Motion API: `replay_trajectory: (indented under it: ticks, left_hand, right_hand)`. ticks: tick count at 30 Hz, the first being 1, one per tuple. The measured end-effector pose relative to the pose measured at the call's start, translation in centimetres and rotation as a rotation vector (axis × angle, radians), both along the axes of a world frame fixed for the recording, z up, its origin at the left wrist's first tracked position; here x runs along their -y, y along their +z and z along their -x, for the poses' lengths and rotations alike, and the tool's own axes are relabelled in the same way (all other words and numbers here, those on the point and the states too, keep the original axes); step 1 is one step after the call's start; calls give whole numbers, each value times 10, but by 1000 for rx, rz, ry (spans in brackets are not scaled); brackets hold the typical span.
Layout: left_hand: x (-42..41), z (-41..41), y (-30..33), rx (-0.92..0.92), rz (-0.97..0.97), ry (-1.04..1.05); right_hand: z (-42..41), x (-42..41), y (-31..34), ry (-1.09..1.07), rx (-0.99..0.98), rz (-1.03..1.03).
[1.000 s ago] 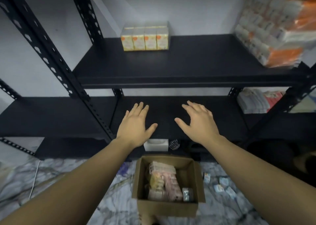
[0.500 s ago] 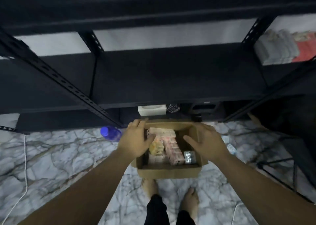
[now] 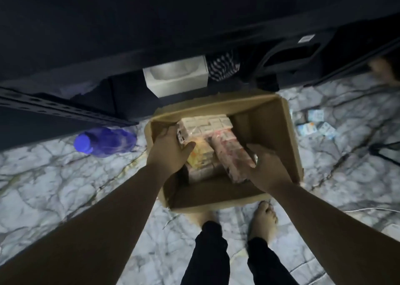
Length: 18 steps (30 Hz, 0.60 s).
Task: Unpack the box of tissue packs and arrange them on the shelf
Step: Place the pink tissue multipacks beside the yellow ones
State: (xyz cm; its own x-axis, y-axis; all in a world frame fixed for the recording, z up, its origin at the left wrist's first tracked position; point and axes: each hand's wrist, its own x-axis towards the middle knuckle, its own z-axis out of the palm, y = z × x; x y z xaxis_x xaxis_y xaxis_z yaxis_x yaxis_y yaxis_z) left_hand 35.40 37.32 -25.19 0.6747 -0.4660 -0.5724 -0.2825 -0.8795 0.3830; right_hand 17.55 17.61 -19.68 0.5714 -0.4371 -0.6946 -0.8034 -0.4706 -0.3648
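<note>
Head view, looking straight down: both hands deep in an open cardboard box [image 3: 270, 120] set on marble-patterned floor [image 3: 54, 187] at the foot of a dark metal shelf [image 3: 129, 25], close enough for short lifts up to the boards. Left hand [image 3: 168, 152] cupped round the near end of a pale wrapped tissue pack [image 3: 205, 122], thumb laid over its top and fingers down the hidden side, gripping it, seemingly for the next lift. Right hand [image 3: 266, 167] curled against the side of a pink-printed pack [image 3: 229, 152] lying lengthwise in the box, apparently holding it; fingertips out of sight behind the wrapper. Yellow pack [image 3: 198, 157] wedged between the two, a further layer beneath. Right half of the box bare, so unpacking judged well under way. Purple-capped water bottle [image 3: 104, 141] on its side left of the box; white tissue box [image 3: 175, 79] and striped cloth [image 3: 223, 66] tucked under the lowest board; small blue sachets [image 3: 313, 122] scattered to the right. Bare feet [image 3: 263, 222] just behind the box. No brand or lettering legible: print on the wrappers too blurred to read.
</note>
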Motion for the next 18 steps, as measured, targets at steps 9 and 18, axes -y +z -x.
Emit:
replay_trajectory:
  ticks: [9, 18]
  left_hand:
    - [24, -5, -78, -90, 40, 99]
    - [23, -3, -100, 8, 53, 130]
  right_hand:
    - [-7, -9, -127, 203, -134, 28]
    - [-2, -11, -136, 150, -216, 120]
